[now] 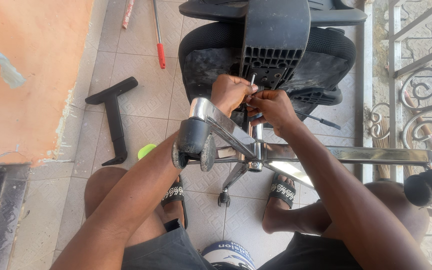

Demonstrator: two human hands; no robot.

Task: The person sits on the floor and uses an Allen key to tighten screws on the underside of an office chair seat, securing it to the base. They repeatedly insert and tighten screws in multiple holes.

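pale patterned floor tiles (146,95) fill the frame, an orange wall (26,75) upper left. at upper centre, left hand (230,92) and right hand (272,106) pinch a metal bolt (252,80) under the overturned office chair (271,45); a loose armrest (113,117) lies left.

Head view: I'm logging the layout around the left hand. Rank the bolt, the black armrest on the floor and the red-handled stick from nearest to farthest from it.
1. Bolt: at the left hand's fingertips, under the seat.
2. Black armrest: on the tiles, off to the left.
3. Red-handled stick: up-left, near the top edge; close to the armrest in distance, slightly farther.
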